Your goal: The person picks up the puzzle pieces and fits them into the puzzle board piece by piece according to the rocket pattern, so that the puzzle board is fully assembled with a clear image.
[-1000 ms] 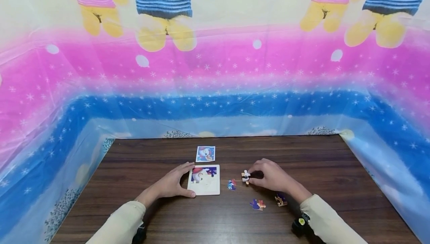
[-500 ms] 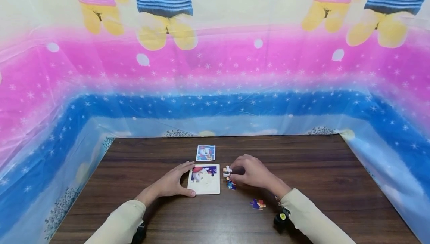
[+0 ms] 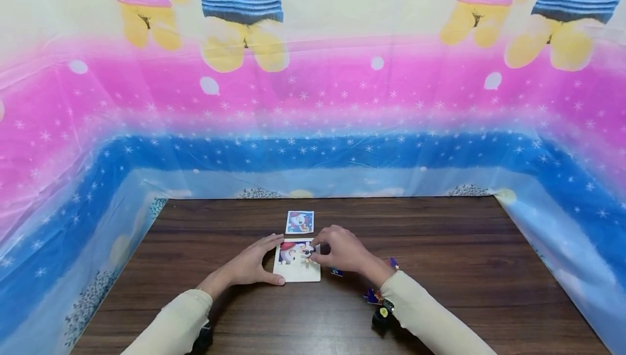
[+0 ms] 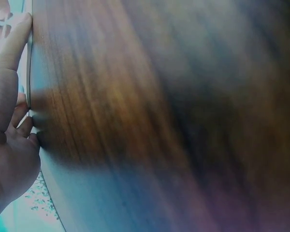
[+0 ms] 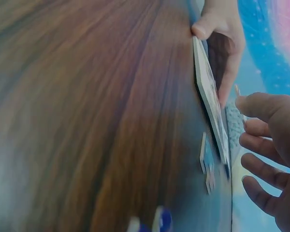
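Pinching a small printed puzzle piece [image 3: 309, 251] between thumb and finger of the right hand [image 3: 342, 249], at the two o'clock part of a square puzzle board [image 3: 295, 275] flat on a dark wooden table [image 3: 254, 317]; hard to tell whether touching the board or just clear of it; resting the left hand [image 3: 251, 265], fingers relaxed and spread, along the board's nine o'clock edge; facing a picture card [image 3: 300, 222] just beyond the board at twelve o'clock; flanked near four o'clock by a loose blue piece [image 3: 336, 272], partly hidden by the right hand; blocking with the right forearm and pale sleeve [image 3: 425, 311] parts of a purple-and-orange piece [image 3: 373, 296] at four o'clock and a purple piece [image 3: 394, 263] at three; backed at twelve o'clock by a printed cloth [image 3: 313, 154].
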Available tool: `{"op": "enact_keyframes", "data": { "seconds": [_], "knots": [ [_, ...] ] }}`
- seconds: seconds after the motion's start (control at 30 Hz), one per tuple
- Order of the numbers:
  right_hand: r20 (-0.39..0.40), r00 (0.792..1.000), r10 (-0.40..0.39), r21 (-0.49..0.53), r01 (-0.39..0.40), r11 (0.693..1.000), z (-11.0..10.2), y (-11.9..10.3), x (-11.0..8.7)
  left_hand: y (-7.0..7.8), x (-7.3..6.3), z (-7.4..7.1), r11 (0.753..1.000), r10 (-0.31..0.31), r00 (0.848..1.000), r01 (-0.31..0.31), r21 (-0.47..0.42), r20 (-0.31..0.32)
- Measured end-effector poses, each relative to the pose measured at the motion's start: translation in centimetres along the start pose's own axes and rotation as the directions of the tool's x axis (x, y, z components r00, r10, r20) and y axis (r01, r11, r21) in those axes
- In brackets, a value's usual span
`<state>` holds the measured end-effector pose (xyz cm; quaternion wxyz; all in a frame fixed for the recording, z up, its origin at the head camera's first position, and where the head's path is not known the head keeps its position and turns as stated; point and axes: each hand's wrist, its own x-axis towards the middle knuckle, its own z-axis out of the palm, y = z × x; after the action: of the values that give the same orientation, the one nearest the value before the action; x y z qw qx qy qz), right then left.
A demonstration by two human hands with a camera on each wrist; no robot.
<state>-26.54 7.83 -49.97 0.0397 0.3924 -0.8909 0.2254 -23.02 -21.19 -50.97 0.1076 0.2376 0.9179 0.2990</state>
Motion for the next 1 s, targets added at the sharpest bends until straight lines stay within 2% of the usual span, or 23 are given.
{"op": "enact_keyframes", "data": {
  "seconds": [0.23,0.43,0.8,1.0],
  "knots": [
    [0.013,1.000,0.012,0.003,-0.012,1.000,0.9,-0.9,1.1,0.1,-0.1,-0.1,1.000,-0.007,1.000,0.007,-0.001,0.007],
    [0.018,1.000,0.017,-0.042,-0.017,0.999,1.5,-1.3,1.7,0.1,0.0,-0.1,1.000,-0.008,1.000,0.008,0.004,0.006],
    [0.065,0.997,0.039,-0.083,-0.034,0.996,1.6,-2.0,1.9,0.1,0.0,0.0,1.000,0.001,1.000,-0.001,-0.006,0.000],
    [0.041,0.999,0.026,-0.068,-0.023,0.997,1.7,-2.1,2.0,0.1,0.1,0.0,1.000,-0.009,1.000,0.009,-0.005,-0.001]
  ]
}}
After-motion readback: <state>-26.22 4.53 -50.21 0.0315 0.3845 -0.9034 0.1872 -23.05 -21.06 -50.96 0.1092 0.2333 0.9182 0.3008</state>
